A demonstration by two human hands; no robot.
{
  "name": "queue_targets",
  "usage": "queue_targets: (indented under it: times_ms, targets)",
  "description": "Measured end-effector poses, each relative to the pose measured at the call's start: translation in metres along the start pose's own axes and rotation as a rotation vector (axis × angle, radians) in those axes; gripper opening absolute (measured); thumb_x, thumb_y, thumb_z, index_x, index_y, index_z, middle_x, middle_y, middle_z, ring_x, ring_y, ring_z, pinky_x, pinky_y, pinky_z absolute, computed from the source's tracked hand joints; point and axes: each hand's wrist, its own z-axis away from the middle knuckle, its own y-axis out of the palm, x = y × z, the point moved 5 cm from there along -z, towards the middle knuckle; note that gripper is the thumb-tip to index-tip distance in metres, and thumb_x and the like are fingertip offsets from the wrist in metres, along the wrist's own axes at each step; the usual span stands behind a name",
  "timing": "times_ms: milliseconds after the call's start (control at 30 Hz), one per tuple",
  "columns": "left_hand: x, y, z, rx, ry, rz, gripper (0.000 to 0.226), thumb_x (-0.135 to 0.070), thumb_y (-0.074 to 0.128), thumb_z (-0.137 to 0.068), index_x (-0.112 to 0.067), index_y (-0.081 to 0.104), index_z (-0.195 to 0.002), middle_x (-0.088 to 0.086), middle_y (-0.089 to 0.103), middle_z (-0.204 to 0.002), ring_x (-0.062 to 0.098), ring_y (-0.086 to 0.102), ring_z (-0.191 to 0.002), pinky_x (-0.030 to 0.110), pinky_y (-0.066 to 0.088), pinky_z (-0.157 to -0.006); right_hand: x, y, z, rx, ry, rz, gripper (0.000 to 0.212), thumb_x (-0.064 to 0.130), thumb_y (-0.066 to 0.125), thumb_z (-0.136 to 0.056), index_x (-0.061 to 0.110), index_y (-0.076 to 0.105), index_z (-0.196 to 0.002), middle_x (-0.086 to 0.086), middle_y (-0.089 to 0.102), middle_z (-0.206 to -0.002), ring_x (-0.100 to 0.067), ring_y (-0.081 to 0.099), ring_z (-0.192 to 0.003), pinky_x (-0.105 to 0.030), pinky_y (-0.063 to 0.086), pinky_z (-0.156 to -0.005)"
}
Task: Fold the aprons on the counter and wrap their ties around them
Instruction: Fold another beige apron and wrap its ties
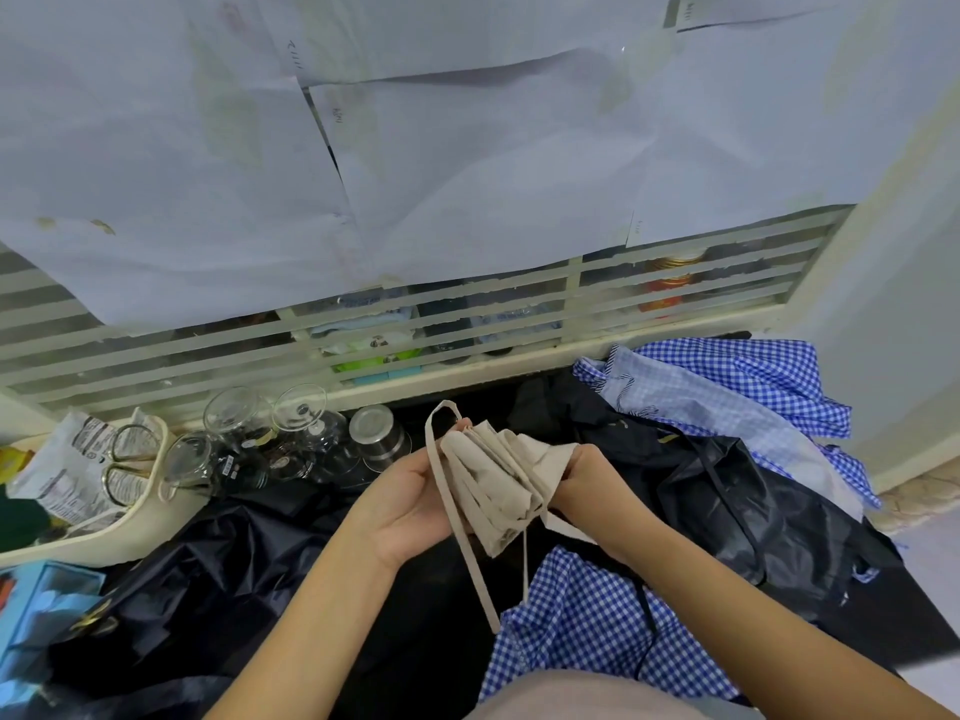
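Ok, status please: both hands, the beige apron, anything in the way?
Grips: left hand and right hand on beige apron, folded. Its tie hangs loose, unwrapped. Below: black apron, checked apron, not blocking.

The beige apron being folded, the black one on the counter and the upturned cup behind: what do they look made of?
The beige apron looks like matte woven cloth, likely cotton or canvas: soft creases, no shine. The black apron is probably thin synthetic like nylon; its crumpled folds catch glossy highlights. The cup seems steel, grey and reflective.
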Motion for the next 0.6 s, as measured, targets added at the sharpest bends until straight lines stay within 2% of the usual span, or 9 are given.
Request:
queue_targets:
  times_ms: [33,100,200,267,333,400,500,533,600]
  targets:
    - [0.001,0.0,0.001,0.0,-0.018,0.012,0.039,-0.012,0.055,-0.081,-0.006,0.061,-0.119,0.023,0.063,-0.121,0.038,0.066,-0.101,0.059,0.053,-0.081,0.001,-0.001,-0.001,0.005,-0.01,-0.021,0.02,0.001,0.069,-0.082,0.018,0.077,-0.091,0.002,0.075,-0.095,-0.01,0.069,-0.093,-0.027,0.055,-0.082]
    - [0.001,-0.002,0.0,0.0,-0.018,0.05,0.04,-0.012,0.051,-0.083,-0.005,0.059,-0.121,0.025,0.062,-0.12,0.041,0.066,-0.099,0.061,0.051,-0.081,0.001,0.001,-0.001,0.033,-0.021,0.005,0.023,0.001,0.07,-0.082,0.022,0.077,-0.087,0.003,0.075,-0.096,-0.01,0.068,-0.095,-0.029,0.055,-0.084]
    - [0.005,0.005,-0.001,0.023,0.006,0.137,0.035,-0.007,0.049,-0.082,0.001,0.062,-0.113,0.028,0.066,-0.109,0.044,0.069,-0.086,0.062,0.054,-0.063,-0.006,0.006,0.001,0.097,0.031,-0.023,0.025,0.0,0.068,-0.083,0.024,0.075,-0.081,0.011,0.074,-0.09,-0.005,0.067,-0.094,-0.021,0.051,-0.084]
    - [0.007,0.01,-0.002,0.046,0.033,0.174,0.034,-0.005,0.05,-0.079,0.004,0.063,-0.108,0.03,0.066,-0.105,0.044,0.069,-0.083,0.061,0.054,-0.059,-0.009,0.007,0.002,0.112,0.045,-0.023,0.023,0.001,0.067,-0.085,0.023,0.074,-0.083,0.009,0.074,-0.091,-0.008,0.067,-0.094,-0.021,0.051,-0.085]
    - [0.009,0.014,-0.005,0.056,0.053,0.175,0.036,-0.006,0.051,-0.078,0.004,0.06,-0.112,0.029,0.066,-0.107,0.043,0.069,-0.086,0.059,0.055,-0.063,-0.01,0.006,0.001,0.093,0.025,0.0,0.02,0.003,0.068,-0.085,0.023,0.074,-0.087,0.002,0.074,-0.096,-0.015,0.067,-0.096,-0.025,0.053,-0.087]
    - [0.01,0.012,-0.009,0.044,0.066,0.161,0.039,-0.007,0.054,-0.079,0.004,0.059,-0.116,0.028,0.065,-0.11,0.041,0.069,-0.09,0.058,0.054,-0.07,-0.012,0.004,0.0,0.05,0.021,0.034,0.026,0.0,0.067,-0.084,0.025,0.074,-0.08,0.003,0.074,-0.088,-0.012,0.068,-0.086,-0.024,0.054,-0.082]
    - [0.009,0.004,-0.012,-0.013,0.12,0.047,0.02,-0.008,0.056,-0.083,0.001,0.067,-0.097,0.024,0.068,-0.103,0.035,0.07,-0.09,0.051,0.057,-0.08,-0.013,-0.001,-0.003,-0.011,0.05,0.054,0.057,-0.016,0.054,-0.081,0.03,0.067,-0.049,0.01,0.063,-0.055,-0.006,0.056,-0.056,-0.026,0.046,-0.059]
    - [0.008,0.0,-0.014,-0.049,0.151,0.002,0.017,-0.008,0.056,-0.086,-0.001,0.071,-0.085,0.021,0.07,-0.096,0.032,0.071,-0.086,0.048,0.057,-0.079,-0.012,-0.005,-0.002,-0.012,0.075,0.116,0.057,-0.016,0.051,-0.081,0.029,0.067,-0.049,0.01,0.061,-0.051,-0.004,0.052,-0.051,-0.022,0.042,-0.054]
    - [0.0,-0.008,-0.015,-0.119,0.258,-0.16,0.03,-0.009,0.054,-0.091,-0.006,0.073,-0.068,0.013,0.07,-0.081,0.025,0.07,-0.077,0.041,0.056,-0.075,-0.007,-0.013,0.002,0.058,0.159,0.345,0.034,0.0,0.056,-0.086,0.021,0.07,-0.062,0.004,0.066,-0.058,-0.001,0.053,-0.048,-0.014,0.041,-0.049]
